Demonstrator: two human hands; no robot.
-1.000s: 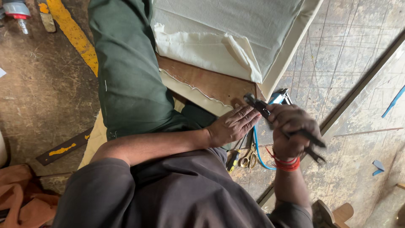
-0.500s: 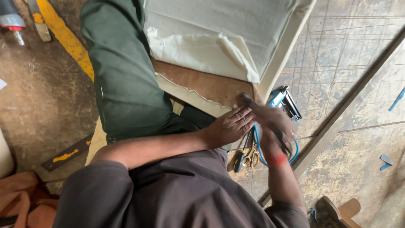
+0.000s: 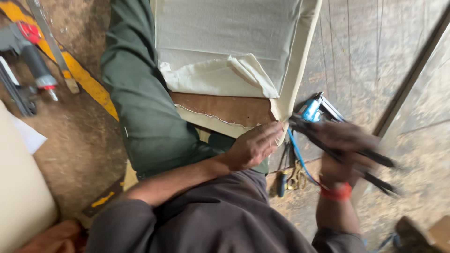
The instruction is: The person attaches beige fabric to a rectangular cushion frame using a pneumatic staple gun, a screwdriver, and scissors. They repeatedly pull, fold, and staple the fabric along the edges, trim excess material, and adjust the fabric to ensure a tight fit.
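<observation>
Item: your left hand [image 3: 253, 147] presses released fingers on the cloth [image 3: 281, 110] at the panel's near right corner, while your right hand [image 3: 344, 140], just right of it, grasps black pliers [image 3: 370, 161] with long axis running left-right.

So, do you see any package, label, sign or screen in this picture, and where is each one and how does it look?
No package, sign or screen shows.
Label, perhaps: a small yellow mark on a dark strip on the floor, lower left; too small to tell.
Floor marking: a yellow painted stripe, running diagonally at upper left.
Paper: a white sheet, left edge, blank as far as shown.
</observation>
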